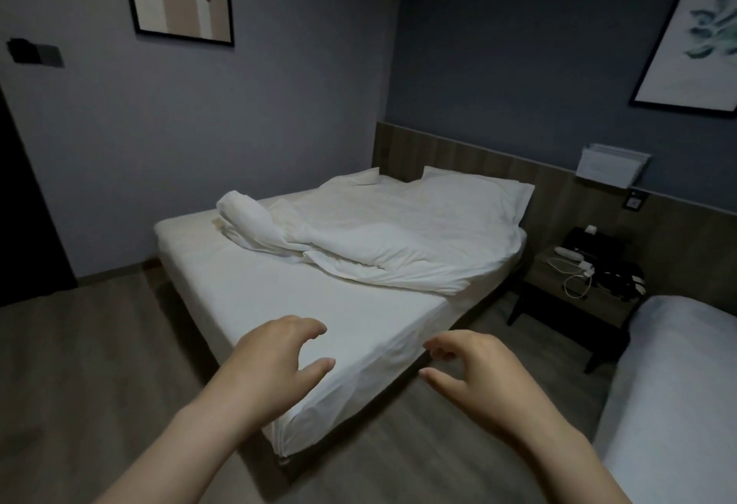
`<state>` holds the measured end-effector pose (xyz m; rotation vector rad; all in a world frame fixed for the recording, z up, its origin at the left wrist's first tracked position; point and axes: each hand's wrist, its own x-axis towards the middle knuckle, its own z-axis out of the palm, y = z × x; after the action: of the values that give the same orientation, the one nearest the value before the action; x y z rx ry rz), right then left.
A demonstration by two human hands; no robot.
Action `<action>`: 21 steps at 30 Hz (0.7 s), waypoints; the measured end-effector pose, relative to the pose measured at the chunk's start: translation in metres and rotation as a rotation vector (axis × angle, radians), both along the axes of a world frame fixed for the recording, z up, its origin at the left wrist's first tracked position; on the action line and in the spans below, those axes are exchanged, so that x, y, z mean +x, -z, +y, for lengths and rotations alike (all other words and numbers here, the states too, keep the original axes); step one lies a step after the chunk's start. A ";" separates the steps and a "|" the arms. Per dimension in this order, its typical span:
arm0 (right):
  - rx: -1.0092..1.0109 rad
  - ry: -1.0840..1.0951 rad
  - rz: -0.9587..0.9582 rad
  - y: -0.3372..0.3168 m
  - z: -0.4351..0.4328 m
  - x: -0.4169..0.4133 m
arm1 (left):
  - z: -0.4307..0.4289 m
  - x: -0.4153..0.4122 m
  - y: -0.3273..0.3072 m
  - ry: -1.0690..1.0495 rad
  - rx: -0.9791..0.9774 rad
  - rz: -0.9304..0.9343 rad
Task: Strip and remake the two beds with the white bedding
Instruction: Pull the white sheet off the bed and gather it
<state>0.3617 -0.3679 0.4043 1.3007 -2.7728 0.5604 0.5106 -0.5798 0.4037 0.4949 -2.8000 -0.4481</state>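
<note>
A bed with a white fitted sheet stands ahead of me, its near corner pointing at me. A rumpled white duvet lies across its far half, rolled up at the left end, with a pillow at the headboard. My left hand hovers over the near corner of the mattress with fingers loosely curved, holding nothing. My right hand hangs just off the bed's right edge, fingers also loosely curved and empty. A second white bed shows at the right edge.
A dark bedside table between the beds carries a white cable, a remote and a black box. A wooden headboard panel runs along the grey wall. Framed pictures hang above. Wooden floor lies to the left and in front.
</note>
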 end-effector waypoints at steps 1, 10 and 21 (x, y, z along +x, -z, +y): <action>0.005 0.012 -0.002 0.002 -0.008 -0.009 | -0.009 -0.011 0.003 0.012 0.005 -0.005; -0.023 0.054 -0.027 0.021 -0.074 -0.127 | -0.078 -0.141 0.023 0.045 0.016 -0.016; 0.023 -0.010 -0.092 0.034 -0.160 -0.299 | -0.154 -0.296 0.048 -0.024 0.078 -0.083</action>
<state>0.0631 -0.5275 0.3707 1.3273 -2.8561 0.6053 0.2142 -0.7338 0.3558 0.5757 -2.8609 -0.5457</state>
